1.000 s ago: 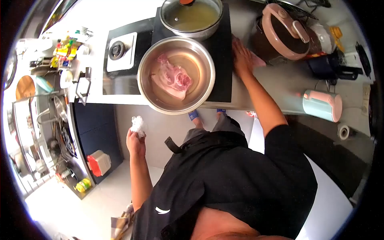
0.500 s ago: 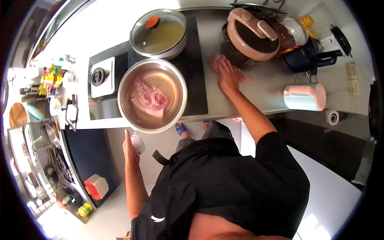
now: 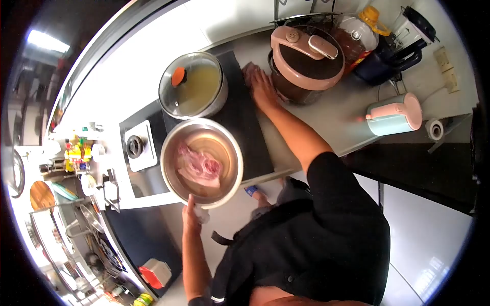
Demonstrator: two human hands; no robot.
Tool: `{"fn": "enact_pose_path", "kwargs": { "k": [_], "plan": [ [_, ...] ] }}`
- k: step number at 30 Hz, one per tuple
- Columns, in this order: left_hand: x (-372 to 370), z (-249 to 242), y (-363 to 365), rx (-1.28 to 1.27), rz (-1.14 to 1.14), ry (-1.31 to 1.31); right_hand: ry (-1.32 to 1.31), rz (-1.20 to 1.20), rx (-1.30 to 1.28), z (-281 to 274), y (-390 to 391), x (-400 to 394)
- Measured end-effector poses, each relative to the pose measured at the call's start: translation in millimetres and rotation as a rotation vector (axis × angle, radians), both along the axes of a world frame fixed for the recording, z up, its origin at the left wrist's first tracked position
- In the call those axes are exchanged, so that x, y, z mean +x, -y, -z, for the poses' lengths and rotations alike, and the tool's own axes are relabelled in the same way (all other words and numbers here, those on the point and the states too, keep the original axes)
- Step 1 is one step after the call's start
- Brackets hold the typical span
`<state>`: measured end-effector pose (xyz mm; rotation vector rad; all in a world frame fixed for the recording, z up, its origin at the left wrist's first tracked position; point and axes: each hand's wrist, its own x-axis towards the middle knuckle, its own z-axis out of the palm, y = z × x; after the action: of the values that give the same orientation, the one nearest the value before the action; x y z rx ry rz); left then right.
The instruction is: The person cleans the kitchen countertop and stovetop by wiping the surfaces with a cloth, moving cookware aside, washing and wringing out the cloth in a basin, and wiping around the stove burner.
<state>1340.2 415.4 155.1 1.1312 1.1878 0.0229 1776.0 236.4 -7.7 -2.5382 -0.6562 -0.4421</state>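
My right hand [image 3: 264,93] presses a dull pink cloth [image 3: 250,74] onto the counter, between the hob's edge and a pink-lidded electric cooker [image 3: 306,64]. At the near rim of a steel basin [image 3: 236,148] is my left hand [image 3: 191,218], its fingers around a crumpled whitish thing [image 3: 203,215] that looks like thin plastic. One finger points up and overlaps the basin's rim in this view. Inside the basin lies a piece of raw pork [image 3: 201,167]. Behind it on the black hob [image 3: 250,145] stands a pot with a glass lid [image 3: 199,84] and yellowish liquid inside.
A white device with a black knob [image 3: 138,147] lies on the hob's left. Along the right are an oil bottle [image 3: 357,33], a dark blue blender [image 3: 390,64] and a mint-and-pink kettle [image 3: 393,117]. Racks with bottles and a round wooden board [image 3: 42,196] stand at left.
My right hand has moved the cloth along the cooker's side toward the hob and the back. My left hand has come up to the basin's near rim. The view has turned.
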Motion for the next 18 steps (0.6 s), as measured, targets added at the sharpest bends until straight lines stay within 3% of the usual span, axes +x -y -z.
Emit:
{"fn": "enact_pose_path", "kwargs": {
  "k": [5, 7, 8, 9, 10, 12, 14, 16, 18],
  "plan": [
    [-4, 5, -4, -0.025, -0.031, 0.042, 0.196, 0.09, 0.165, -8, -45, 74],
    [-7, 9, -5, -0.045, -0.02, 0.041, -0.12, 0.005, 0.151, -26, -38, 71],
    [-2, 9, -3, -0.029, -0.035, 0.078, 0.18, -0.051, 0.194, -22, -36, 70],
    [-1, 9, -2, -0.013, -0.048, 0.121, 0.175, -0.045, 0.182, -18, -29, 63],
    [-4, 12, -8, -0.034, -0.039, 0.09, -0.197, -0.084, 0.261, -15, -19, 53],
    [-3, 19, -11, -0.075, -0.025, 0.134, -0.067, -0.079, 0.265, 4, 0, 13],
    [-8, 27, -19, -0.143, -0.005, 0.174, 0.05, -0.029, 0.027, -12, 33, -59],
    [0, 19, -11, -0.139, 0.002, 0.208, -0.255, -0.147, 0.125, -71, 70, -128],
    [5, 14, -9, -0.136, 0.013, 0.231, -0.163, -0.282, -0.005, -54, 123, -178]
  ]
}}
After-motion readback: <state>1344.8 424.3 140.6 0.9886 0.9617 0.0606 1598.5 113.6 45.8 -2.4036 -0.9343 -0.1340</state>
